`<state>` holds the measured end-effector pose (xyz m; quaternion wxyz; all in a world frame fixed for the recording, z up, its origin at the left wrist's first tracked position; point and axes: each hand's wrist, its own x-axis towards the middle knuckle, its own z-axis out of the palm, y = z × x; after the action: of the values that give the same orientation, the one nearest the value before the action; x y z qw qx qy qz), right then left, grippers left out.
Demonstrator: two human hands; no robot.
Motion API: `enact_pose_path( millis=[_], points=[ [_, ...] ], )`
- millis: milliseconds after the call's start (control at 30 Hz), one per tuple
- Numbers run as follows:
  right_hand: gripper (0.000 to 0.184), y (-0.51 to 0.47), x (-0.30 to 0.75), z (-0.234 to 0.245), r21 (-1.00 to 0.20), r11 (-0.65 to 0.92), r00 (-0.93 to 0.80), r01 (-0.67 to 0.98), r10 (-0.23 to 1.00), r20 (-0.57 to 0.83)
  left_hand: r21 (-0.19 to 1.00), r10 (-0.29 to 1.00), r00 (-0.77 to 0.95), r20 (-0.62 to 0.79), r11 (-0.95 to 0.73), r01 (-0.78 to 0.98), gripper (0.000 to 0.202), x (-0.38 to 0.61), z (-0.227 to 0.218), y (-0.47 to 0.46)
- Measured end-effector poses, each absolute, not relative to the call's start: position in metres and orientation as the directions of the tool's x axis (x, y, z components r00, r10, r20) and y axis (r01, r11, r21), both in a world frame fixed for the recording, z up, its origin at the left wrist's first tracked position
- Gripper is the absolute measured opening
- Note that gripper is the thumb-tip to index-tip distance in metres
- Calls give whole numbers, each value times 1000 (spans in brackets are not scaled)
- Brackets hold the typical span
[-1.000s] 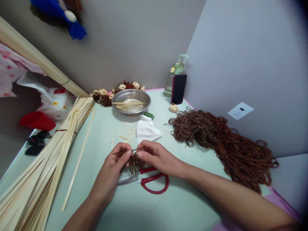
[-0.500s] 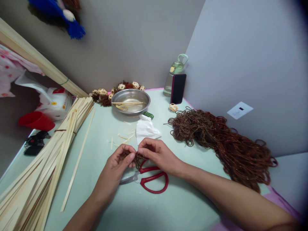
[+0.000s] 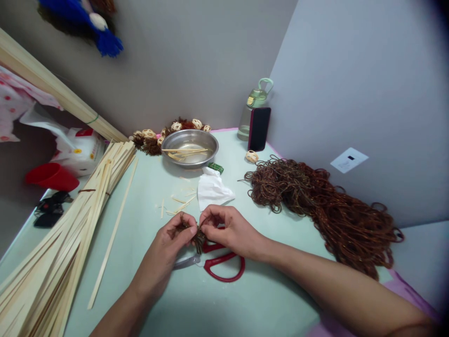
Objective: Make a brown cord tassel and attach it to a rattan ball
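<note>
My left hand (image 3: 170, 245) and my right hand (image 3: 228, 229) meet over the middle of the pale green table (image 3: 217, 299). Both pinch a small brown cord tuft (image 3: 197, 237) between thumb and fingertips, its strands hanging down between the hands. Red-handled scissors (image 3: 219, 264) lie flat on the table just under and behind the hands, partly hidden by them. A crumpled white tissue (image 3: 212, 191) lies just beyond my fingers.
A large heap of brown cord (image 3: 326, 210) fills the right side. Long bamboo strips (image 3: 70, 243) lie along the left. At the back stand a steel bowl (image 3: 191, 147) with sticks, several woven balls (image 3: 175, 127), a bottle (image 3: 254, 110) and a phone (image 3: 259, 128).
My hands have drawn closer together on the tuft, and the short strand stretched between them a second ago is now gathered in. The view drifted slightly.
</note>
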<state>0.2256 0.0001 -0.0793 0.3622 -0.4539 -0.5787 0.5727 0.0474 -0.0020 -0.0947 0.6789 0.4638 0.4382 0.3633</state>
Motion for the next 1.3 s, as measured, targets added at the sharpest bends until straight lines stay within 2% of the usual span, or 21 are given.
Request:
enact_pose_path(
  millis=[300,433,633,767,933,1133,1300],
  points=[
    [5,1,225,-79,-995,-66,-334,75,939,-87,949,898,356,-259,305,-79,14,48,-99,-2],
    [4,1,226,-78,-993,-102,-332,54,936,-114,909,906,306,-292,363,-207,14,49,-90,-2],
    [5,-1,224,-80,-986,-166,-363,-9,919,-152,848,877,390,-280,417,-327,10,46,-87,-3],
    [7,-1,223,-82,-992,-128,-368,-13,923,-114,891,912,348,-217,331,-311,11,47,-88,-4],
    [11,0,223,-81,-994,-98,-310,-46,947,-79,957,939,282,-197,247,-154,12,49,-95,-4],
    [9,0,223,-80,-992,-120,-306,-27,946,-106,943,891,390,-232,305,-135,12,50,-100,-3],
    [7,-1,224,-80,-993,-114,-334,-18,937,-102,911,907,324,-268,348,-222,12,49,-93,-3]
  ],
)
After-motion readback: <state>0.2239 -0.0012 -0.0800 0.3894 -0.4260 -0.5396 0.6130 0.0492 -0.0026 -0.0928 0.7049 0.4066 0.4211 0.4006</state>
